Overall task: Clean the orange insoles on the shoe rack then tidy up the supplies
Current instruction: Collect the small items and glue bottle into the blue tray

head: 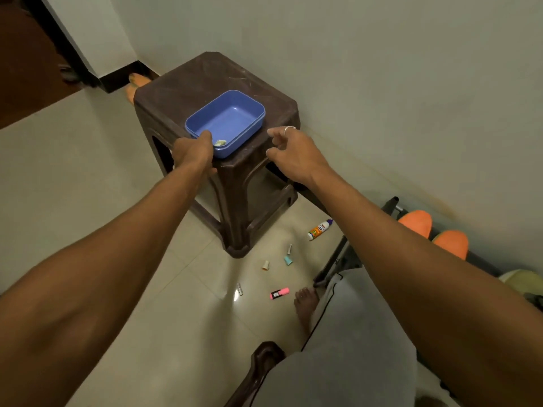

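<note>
Orange insoles (415,223), two, lie on the shoe rack (392,202) against the wall, well apart from both hands. The left hand (194,152) grips the near corner of the one blue tub (232,118) at the brown stool's (188,83) edge. The right hand (293,154) hovers slack and empty. Open floor (88,171) lies left.

Left hand (192,155) covers near corner of blue tray (232,113), centre frame. Its fingers are out of my sight, so I can't read the grip. Pale scrap (220,143) in tray half behind that hand; can't identify. Right of frame: right forearm (411,254) cuts across shoe rack (393,202) and orange insoles (415,223); I see only rounded ends. Orange shape (135,83) behind stool (191,83), upper left, mostly hidden. Floor bits (265,265), lower centre, too small to name. Bottle (319,230) label unreadable. Pale object (521,282) cut off at right edge.
</note>
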{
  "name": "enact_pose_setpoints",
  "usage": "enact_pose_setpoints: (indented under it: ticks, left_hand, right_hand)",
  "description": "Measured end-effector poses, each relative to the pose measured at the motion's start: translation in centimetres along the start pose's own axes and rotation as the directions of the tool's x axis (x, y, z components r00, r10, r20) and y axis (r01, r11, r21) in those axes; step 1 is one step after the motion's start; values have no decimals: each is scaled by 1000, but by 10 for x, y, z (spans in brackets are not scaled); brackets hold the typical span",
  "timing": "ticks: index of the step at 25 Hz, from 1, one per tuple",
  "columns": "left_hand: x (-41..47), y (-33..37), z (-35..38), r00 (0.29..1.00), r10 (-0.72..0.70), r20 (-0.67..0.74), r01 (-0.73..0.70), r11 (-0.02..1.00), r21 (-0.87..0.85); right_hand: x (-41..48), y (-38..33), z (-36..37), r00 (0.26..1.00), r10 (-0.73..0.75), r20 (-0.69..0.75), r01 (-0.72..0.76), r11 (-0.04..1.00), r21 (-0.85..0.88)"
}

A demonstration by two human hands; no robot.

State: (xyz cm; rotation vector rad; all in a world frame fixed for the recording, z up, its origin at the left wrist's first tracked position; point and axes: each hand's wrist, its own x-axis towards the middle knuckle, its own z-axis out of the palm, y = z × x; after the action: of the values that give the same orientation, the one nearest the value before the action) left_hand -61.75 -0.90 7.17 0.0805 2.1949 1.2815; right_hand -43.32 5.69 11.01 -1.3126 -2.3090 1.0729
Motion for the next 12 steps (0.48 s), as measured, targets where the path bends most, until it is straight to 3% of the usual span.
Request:
enact_pose_setpoints:
  ticks: [6,12]
  left_hand:
    - [-51,-4,-1,996,36,87,-31,998,-49]
    - [-150,-21,23,941,85,327,-66,996,-67]
  right_hand:
    - [-58,17,-56,994,2,-109,-1,1000,8]
    - [-116,47,-85,992,3,-127,1,999,34]
